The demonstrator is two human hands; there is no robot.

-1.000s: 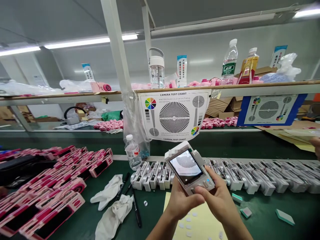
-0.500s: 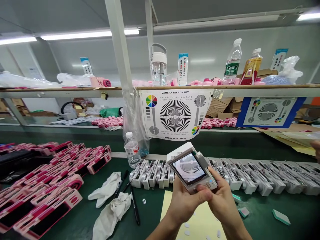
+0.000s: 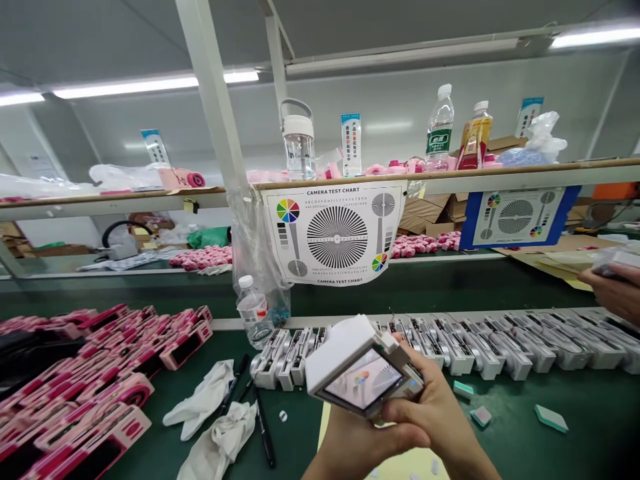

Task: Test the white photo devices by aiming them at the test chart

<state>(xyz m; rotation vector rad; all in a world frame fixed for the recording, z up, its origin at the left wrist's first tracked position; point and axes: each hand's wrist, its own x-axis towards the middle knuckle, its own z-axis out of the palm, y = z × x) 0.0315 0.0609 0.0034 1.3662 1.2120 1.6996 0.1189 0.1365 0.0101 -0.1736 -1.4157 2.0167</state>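
While in two hands [image 3: 425, 427], one camera [image 3: 363, 377]

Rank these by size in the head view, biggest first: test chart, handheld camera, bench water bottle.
1. Tied: the test chart and the handheld camera look alike, and the camera's nearness makes it unsure.
2. The bench water bottle looks smallest.

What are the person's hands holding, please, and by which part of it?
Both hands hold a white handheld camera: the left hand supports its lower edge, and the right hand wraps around its right end.
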